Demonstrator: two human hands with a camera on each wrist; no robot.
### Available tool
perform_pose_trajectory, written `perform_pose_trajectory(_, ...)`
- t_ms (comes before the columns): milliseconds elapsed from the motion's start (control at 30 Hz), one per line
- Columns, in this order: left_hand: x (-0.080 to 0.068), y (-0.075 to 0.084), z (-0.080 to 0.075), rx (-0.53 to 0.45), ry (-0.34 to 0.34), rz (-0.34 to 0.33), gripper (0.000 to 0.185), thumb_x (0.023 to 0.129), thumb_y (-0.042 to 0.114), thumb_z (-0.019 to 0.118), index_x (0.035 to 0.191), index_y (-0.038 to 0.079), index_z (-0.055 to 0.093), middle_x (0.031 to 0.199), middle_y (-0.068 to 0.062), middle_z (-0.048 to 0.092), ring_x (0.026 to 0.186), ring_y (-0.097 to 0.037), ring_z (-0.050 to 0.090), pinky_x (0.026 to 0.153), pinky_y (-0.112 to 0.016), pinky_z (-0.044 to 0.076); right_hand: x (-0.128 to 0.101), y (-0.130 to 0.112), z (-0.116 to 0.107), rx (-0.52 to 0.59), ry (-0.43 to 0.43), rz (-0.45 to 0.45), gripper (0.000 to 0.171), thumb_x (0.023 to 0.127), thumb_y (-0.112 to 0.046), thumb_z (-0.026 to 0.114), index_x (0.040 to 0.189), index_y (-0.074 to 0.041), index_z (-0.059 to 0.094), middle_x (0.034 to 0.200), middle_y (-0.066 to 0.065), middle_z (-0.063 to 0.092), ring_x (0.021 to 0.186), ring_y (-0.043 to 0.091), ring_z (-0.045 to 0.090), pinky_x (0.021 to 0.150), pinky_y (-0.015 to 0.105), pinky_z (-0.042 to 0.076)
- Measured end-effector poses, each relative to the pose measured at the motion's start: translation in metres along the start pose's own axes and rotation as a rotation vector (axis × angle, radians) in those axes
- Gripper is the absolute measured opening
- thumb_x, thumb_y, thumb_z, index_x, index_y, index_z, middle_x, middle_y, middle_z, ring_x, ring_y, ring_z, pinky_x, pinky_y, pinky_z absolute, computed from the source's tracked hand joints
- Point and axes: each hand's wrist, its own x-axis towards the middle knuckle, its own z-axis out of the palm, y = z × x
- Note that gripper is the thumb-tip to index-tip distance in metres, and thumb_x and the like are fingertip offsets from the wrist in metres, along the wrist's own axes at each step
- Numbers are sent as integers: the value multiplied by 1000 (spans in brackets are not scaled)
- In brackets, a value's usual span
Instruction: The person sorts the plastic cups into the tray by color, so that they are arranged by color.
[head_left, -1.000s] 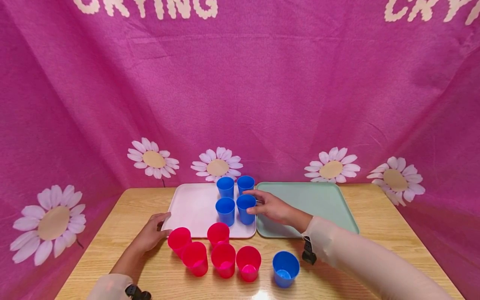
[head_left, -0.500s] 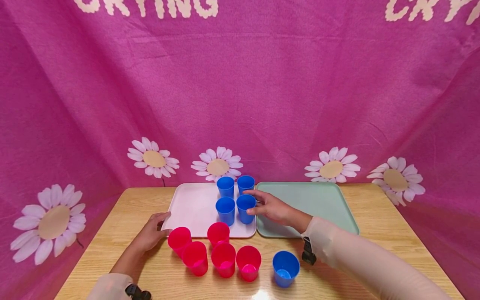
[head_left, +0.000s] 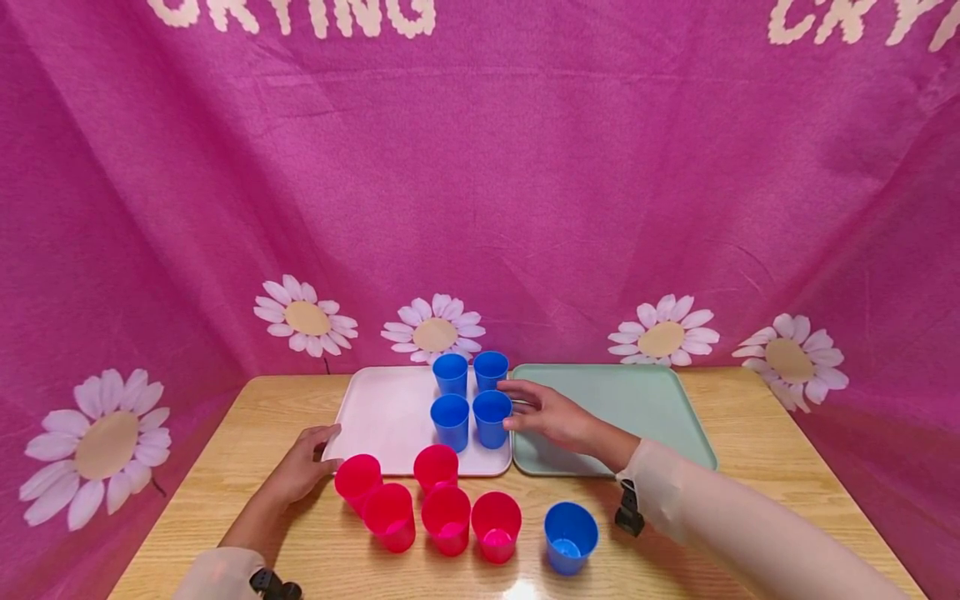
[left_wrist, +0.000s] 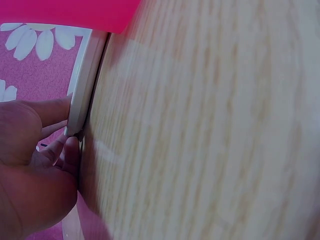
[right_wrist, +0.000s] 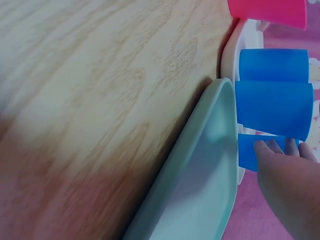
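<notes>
While four blue cups [head_left: 451, 425] are occupying the white tray [head_left: 390, 417], one blue cup [head_left: 570, 542] and five red cups [head_left: 391, 518] are waiting outside; the left hand [head_left: 298, 468] is gripping the tray. The right hand [head_left: 551, 417] is hovering, fingers apart.

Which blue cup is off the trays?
The blue cup right of the red cups; it stands on the table, the other four on the white tray.

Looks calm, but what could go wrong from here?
The right hand is right beside the front-right blue cup on the white tray and might knock it. The left hand touches that tray's edge; a nudge could perhaps shift the blue cups there. The leftmost red cup, close to that hand, might get bumped.
</notes>
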Motion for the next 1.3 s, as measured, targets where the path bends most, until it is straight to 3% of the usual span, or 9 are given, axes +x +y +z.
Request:
perform_pose_trajectory(333, -1, 2, -2, 3, -7, -14, 64, 94, -4, 68, 150, -14, 39, 147, -38, 36, 139, -55, 35, 117, -64, 31, -30, 2, -19, 68, 15, -64, 68, 98, -5, 67, 158, 2, 34, 163, 28, 32, 152, 43, 30, 113, 43, 45)
perform_pose_trajectory(600, -1, -1, -2, -7, -10, -13, 64, 94, -4, 68, 150, -14, 38, 147, -38, 35, 139, -55, 35, 117, -64, 31, -57, 4, -26, 122, -22, -88, 70, 100, -5, 65, 159, 3, 29, 165, 28, 26, 154, 44, 24, 108, 30, 49)
perform_pose_trajectory(1300, 1, -1, -1, -10, -15, -28, 64, 95, -4, 67, 151, -13, 38, 147, -38, 35, 138, -55, 36, 117, -64, 32, -134, 28, -18, 83, -140, -60, 67, 104, -9, 60, 160, 2, 27, 163, 30, 29, 151, 45, 31, 113, 28, 43)
